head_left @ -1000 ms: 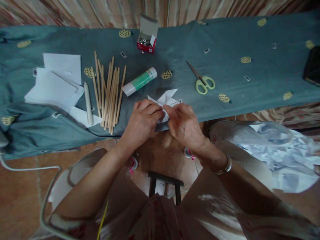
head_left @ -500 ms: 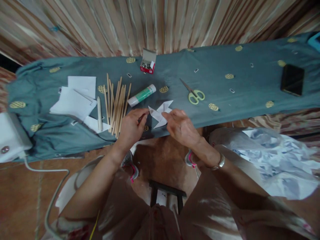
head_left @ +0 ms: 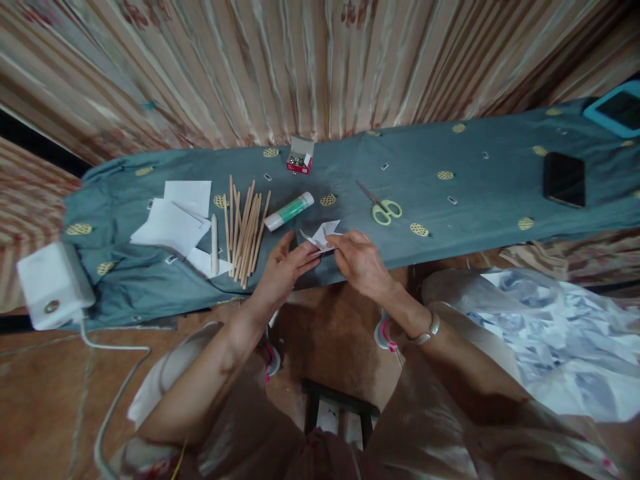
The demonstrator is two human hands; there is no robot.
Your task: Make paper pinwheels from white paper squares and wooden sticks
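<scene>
A folded white paper pinwheel (head_left: 326, 231) is between my hands near the front edge of the cloth-covered table. My right hand (head_left: 364, 261) pinches it at its right side, with thumb and forefinger closed on the paper. My left hand (head_left: 286, 268) has its fingers stretched out flat along the lower left edge of the pinwheel, fingertips touching it, with the thumb raised apart. The fingers partly hide the lower blades. Just beyond lies a green and white glue stick (head_left: 289, 211). Green-handled scissors (head_left: 381, 205) rest to the right, blades half apart.
Wooden sticks (head_left: 246, 230), a white pen-like stick (head_left: 215, 243) and paper sheets (head_left: 173, 223) lie left. A red box of small metal pieces (head_left: 300, 160) stands behind. A phone (head_left: 564, 180) lies right, a white corded box (head_left: 56, 285) far left, and a bag of paper scraps (head_left: 560, 340) below right.
My left hand has shifted from pinching near the left blade to lying flat under the pinwheel's lower edge. The pinwheel now looks tilted. My right hand keeps its pinch; the camera view has shifted.
</scene>
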